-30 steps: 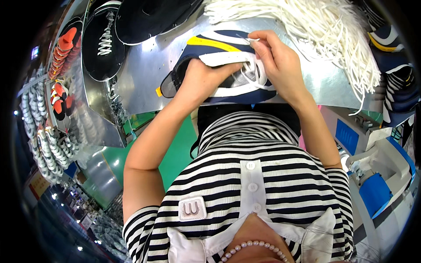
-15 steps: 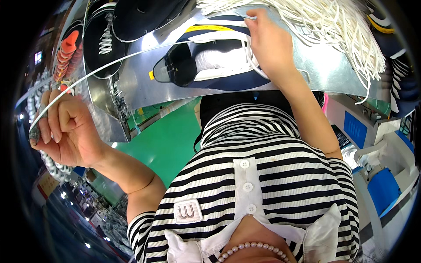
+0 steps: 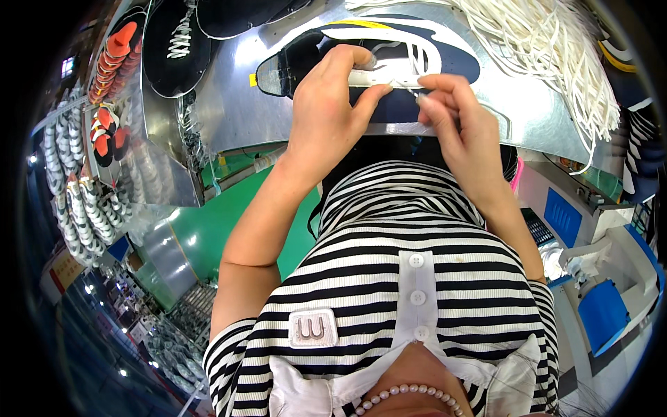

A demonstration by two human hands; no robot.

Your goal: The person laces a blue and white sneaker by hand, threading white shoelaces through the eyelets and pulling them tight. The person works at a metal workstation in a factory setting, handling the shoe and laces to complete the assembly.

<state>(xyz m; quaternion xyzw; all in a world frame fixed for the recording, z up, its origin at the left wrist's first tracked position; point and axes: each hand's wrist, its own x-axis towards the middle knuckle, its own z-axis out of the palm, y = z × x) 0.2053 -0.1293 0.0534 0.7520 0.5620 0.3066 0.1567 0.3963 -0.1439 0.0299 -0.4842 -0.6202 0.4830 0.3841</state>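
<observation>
A navy shoe upper (image 3: 417, 104) with white and yellow trim is seen lying flat on the metal table (image 3: 236, 111), at about 12 o'clock from the person's striped shirt (image 3: 410, 278). The left hand (image 3: 330, 115) is laid over the middle of the upper, its fingers (image 3: 347, 59) curled down and pressed on a white lace (image 3: 375, 78) that is stretched across the shoe. The right hand (image 3: 462, 135) is held just to the 3 o'clock side of the left, its fingers (image 3: 434, 87) pinched together on the same lace, thumb and forefinger closed around it. A heap of loose white laces (image 3: 556, 55) is spread over the table at 1 to 2 o'clock of the upper, touching its far end. Black uppers (image 3: 174, 42) with white lacing are set at 10 o'clock, well apart from both hands
</observation>
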